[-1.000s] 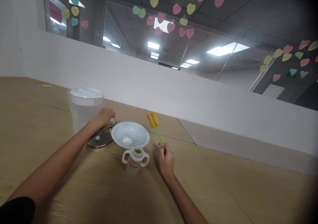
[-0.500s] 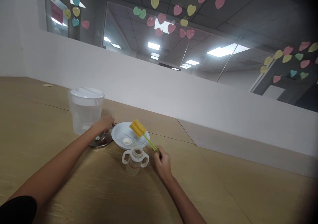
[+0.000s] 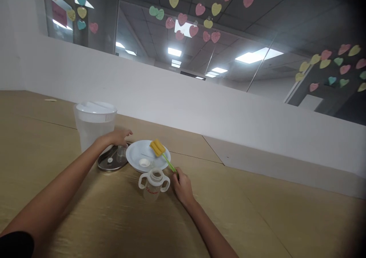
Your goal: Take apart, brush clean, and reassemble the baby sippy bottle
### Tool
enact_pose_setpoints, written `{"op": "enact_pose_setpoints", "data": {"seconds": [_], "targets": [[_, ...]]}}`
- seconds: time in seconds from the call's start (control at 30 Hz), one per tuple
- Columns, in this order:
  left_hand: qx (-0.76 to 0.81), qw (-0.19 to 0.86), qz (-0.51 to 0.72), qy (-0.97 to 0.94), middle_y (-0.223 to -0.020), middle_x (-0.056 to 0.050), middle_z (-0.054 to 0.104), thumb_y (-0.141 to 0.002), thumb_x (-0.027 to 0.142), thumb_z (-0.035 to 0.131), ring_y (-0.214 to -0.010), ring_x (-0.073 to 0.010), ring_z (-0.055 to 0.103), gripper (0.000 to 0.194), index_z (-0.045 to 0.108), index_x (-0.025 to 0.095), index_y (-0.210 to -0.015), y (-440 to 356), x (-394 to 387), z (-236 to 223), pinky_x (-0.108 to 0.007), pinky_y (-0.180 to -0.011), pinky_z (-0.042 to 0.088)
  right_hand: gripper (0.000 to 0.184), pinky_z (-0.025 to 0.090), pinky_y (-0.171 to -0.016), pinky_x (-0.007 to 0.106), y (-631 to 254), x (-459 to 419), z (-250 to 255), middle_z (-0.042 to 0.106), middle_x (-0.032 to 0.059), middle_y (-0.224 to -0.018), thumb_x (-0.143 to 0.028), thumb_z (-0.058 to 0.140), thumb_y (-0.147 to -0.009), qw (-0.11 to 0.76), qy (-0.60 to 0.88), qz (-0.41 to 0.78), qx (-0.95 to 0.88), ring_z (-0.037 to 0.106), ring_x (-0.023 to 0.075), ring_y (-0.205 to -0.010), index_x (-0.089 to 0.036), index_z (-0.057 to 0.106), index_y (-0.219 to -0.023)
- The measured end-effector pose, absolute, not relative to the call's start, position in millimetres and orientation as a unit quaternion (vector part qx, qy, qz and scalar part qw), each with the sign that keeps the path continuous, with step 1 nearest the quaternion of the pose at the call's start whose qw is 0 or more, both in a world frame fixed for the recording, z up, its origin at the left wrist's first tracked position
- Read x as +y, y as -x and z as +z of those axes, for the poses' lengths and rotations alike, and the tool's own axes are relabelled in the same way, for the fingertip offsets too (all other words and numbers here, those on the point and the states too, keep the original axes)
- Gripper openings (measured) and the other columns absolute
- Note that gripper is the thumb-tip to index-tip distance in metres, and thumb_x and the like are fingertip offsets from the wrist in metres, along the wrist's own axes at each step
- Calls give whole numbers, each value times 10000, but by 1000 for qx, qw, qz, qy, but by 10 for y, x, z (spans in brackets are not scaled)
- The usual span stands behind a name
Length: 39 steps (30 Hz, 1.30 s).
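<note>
My right hand is closed around the green handle of a bottle brush, whose yellow sponge head hangs over a white bowl. Inside the bowl lie a white ring-shaped cap and a thin straw-like piece. Just in front of the bowl stands a clear bottle with two white handles, its mouth uncovered. Over a metal tray, my left hand has its fingers apart, right above a small clear cup. A small white disc with a thin stem rests on that tray.
A tall translucent pitcher with a white lid stands behind my left forearm, near the white wall. A flat pale piece lies at the far left of the wooden table.
My left hand has loosened and its fingers have spread above the small clear cup, which now shows on the tray. The brush head has turned and dipped slightly over the bowl.
</note>
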<state>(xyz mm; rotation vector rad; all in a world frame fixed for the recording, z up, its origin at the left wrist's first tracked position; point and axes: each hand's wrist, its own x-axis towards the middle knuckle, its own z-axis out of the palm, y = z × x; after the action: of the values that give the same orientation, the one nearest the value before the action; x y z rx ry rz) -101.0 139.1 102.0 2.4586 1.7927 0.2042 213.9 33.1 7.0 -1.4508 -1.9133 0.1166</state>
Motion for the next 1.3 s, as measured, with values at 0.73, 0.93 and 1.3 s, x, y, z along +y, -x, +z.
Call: {"op": "enact_pose_setpoints", "data": {"seconds": [0.73, 0.93, 1.3], "targets": [[377, 187, 215, -881, -788, -49, 684, -698, 291, 623, -732, -154, 624, 226, 663, 134, -856, 195, 1048, 986, -219, -651, 450, 299, 330, -562, 225, -2137, 274, 125, 549, -6, -625, -276, 310, -818, 465, 536, 63, -701, 482, 137, -566, -158, 584, -841], [379, 197, 338, -839, -781, -25, 682, -682, 394, 639, -729, -152, 610, 271, 657, 163, -824, 353, 961, 1249, -236, -664, 464, 284, 310, -531, 217, -2125, 242, 141, 490, -28, -572, -273, 316, -817, 465, 518, 47, -716, 452, 122, -519, -156, 575, -809], [472, 62, 334, -814, -804, -46, 683, -746, 420, 540, -741, -178, 610, 276, 642, 174, -818, 445, 789, 1487, -252, -640, 435, 296, 285, -488, 210, -2136, 254, 143, 477, -36, -526, -295, 320, -815, 460, 543, 30, -702, 410, 116, -466, -163, 584, -799]]}}
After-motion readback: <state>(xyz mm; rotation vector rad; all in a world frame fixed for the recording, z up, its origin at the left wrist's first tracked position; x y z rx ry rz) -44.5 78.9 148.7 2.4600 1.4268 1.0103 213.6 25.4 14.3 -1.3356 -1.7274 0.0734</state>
